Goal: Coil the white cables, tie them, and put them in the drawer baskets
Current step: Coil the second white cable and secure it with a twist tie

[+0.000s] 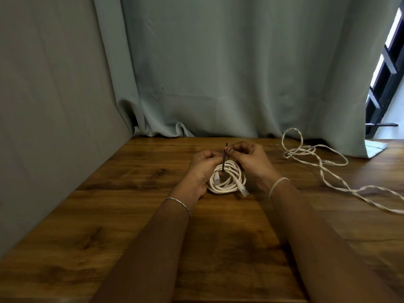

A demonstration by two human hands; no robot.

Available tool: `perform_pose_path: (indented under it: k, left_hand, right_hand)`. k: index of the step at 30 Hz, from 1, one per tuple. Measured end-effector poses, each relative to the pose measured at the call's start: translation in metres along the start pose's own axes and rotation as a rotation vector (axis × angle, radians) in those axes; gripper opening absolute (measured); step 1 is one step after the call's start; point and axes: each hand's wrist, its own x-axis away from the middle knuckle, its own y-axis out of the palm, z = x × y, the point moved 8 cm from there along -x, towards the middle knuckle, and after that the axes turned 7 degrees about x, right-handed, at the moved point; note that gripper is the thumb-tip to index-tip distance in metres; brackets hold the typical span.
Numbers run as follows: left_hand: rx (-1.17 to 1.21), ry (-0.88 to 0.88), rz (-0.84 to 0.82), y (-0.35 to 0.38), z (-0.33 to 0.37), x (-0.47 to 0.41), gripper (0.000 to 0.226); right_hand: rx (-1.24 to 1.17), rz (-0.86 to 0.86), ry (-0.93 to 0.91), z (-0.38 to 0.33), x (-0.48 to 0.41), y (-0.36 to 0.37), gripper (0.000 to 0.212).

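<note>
White coiled cable by the desk's far edge.
Likely light, springy: left hand and right hand pinch its black tie; hold there.

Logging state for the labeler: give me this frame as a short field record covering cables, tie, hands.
coiled cable: on table, between both hands
black tie: upright, passes through the coil
left hand: pinches tie low, at the coil
right hand: pinches tie's top
loose cable: uncoiled, on table at right
drawer baskets: not in view
</note>
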Motion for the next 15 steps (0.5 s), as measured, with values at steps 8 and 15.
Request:
perform_pose_path:
  k: [8, 15]
  left_hand:
    - [-0.041, 0.037, 0.022, -0.0007, 0.0028, 0.0012, 0.011]
    - [-0.034, 0.01, 0.052, -0.0018, 0.0016, 0.0034, 0.004]
  right_hand:
    - [-0.041, 0.003, 0.045, -0.002, 0.0043, 0.0007, 0.009]
    - [-0.057, -0.017, 0.054, 0.0026, 0.0019, 0.0013, 0.009]
